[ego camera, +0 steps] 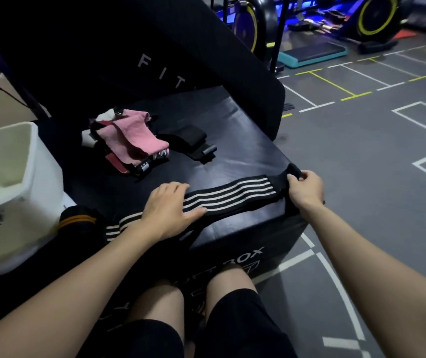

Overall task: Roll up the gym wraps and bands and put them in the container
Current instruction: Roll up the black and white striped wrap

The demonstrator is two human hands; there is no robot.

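The striped wrap, black with pale lines, lies stretched flat along the near edge of the black box in front of you, its left part running off the box edge beside your forearm. Your right hand pinches the wrap's black end tab at the box's right corner, fingers curled round it. Your left hand rests flat on the wrap with fingers straight, pressing it to the box top. Farther back on the box sits a pile of pink wraps, with a black strap just beside it. The white container stands open at your left, near the box.
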